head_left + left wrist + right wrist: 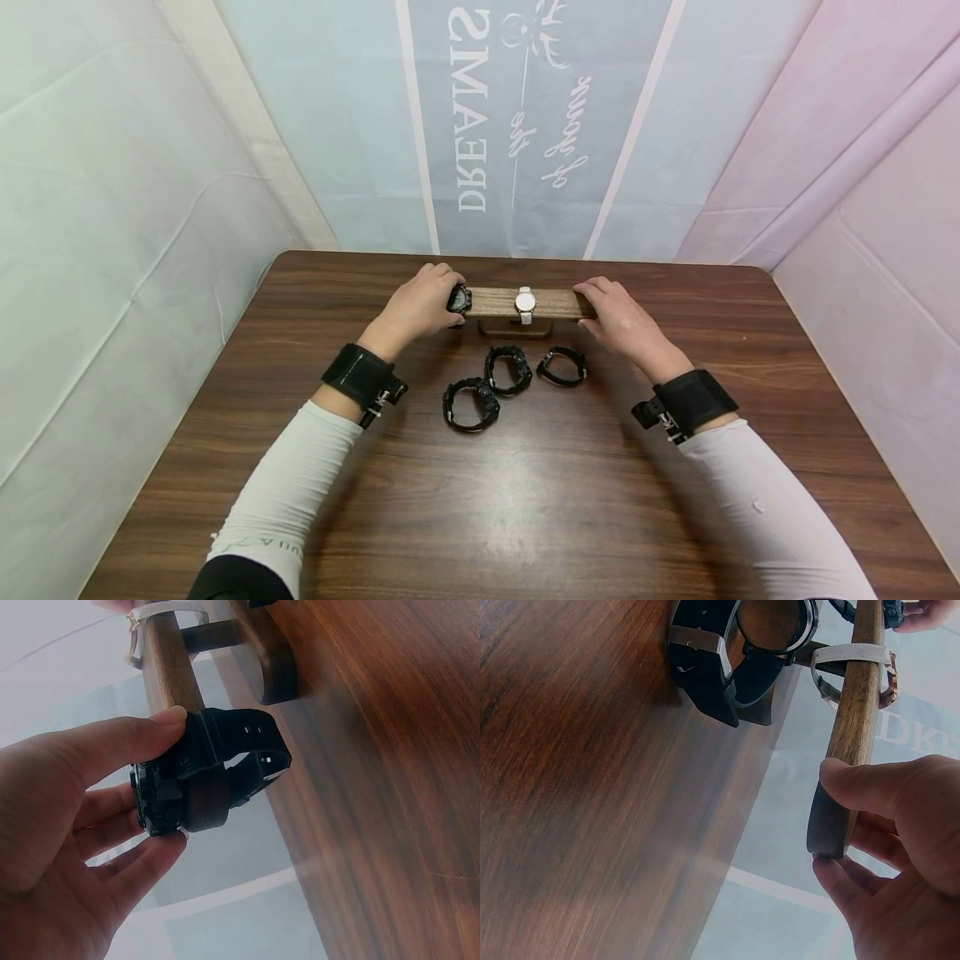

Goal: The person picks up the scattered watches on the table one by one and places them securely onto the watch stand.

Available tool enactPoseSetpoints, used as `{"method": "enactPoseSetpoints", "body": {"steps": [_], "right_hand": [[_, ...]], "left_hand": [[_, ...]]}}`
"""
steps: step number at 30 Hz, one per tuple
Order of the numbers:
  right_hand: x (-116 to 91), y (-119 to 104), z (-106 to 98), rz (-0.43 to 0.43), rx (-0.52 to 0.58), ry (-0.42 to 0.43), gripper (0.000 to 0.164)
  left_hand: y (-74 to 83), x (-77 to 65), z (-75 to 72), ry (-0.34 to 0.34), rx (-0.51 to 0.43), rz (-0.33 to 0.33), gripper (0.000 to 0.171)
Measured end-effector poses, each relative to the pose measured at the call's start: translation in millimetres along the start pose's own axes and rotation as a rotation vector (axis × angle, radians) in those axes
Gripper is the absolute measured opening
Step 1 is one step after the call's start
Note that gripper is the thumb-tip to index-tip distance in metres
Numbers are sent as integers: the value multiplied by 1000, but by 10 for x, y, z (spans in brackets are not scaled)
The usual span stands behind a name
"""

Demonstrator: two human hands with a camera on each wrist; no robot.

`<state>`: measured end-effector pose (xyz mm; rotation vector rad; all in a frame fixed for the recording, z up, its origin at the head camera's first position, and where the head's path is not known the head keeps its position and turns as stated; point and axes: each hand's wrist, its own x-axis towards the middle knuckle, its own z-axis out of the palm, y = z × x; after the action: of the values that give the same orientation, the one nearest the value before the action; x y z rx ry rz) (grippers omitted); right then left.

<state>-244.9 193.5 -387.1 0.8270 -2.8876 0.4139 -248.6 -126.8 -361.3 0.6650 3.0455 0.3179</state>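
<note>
A wooden watch stand point(491, 302) stands near the back of the table, its horizontal bar held up on a base point(514, 332). My left hand point(422, 302) grips a black watch point(247, 727) looped around the bar's left end, thumb and fingers on either side of it. A watch with a white strap and pale dial point(526, 301) hangs around the middle of the bar. At the bar's right end, my right hand point(621, 318) pinches the bare wood point(832, 817) between thumb and fingers.
Three black-strapped watches lie on the table in front of the stand: one at left point(471, 405), one in the middle point(508, 370), one at right point(562, 367). The left and middle ones lie close together. A printed cloth point(525, 225) hangs behind the table's back edge.
</note>
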Motion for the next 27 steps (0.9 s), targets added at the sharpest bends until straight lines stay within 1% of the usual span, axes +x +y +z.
{"method": "enactPoseSetpoints", "body": {"steps": [10, 22, 27], "right_hand": [[-3, 1, -5, 1, 17, -7, 54], [2, -3, -19, 9, 6, -14, 55], [3, -5, -14, 7, 7, -13, 55]], "left_hand": [[60, 21, 14, 4, 7, 12, 61], [132, 66, 40, 21, 24, 49, 60], [178, 90, 48, 20, 33, 52, 59]]}}
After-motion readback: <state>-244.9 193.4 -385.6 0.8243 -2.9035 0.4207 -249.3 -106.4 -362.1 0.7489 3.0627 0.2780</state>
